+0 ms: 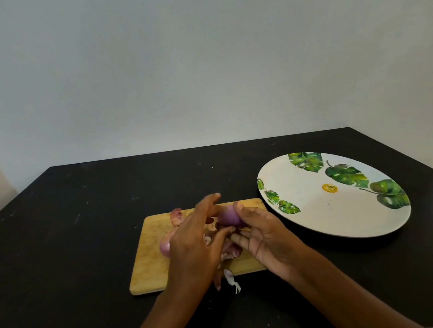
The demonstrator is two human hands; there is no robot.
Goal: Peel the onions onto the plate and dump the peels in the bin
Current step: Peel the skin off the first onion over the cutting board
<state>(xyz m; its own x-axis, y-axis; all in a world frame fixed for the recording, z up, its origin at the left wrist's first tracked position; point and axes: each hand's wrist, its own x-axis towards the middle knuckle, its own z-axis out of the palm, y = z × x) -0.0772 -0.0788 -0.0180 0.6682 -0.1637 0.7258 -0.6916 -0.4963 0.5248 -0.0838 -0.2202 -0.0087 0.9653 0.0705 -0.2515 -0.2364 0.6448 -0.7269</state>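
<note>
Left hand (191,243), right hand (267,238) on one onion (228,217); second onion (165,246), one plate (321,222).

Right hand (265,238) holds a round purple onion (229,216) over a wooden cutting board (151,262). Left hand (194,242) seemingly touches it.

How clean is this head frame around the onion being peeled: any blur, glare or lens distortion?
Head view: dim, soft, even light, no glare on the red onion; the left hand is slightly blurred at its fingertips, the right hand sharper; wide-angle stretch elongates the leaf-print plate at the right; the black table swallows shadows.
</note>
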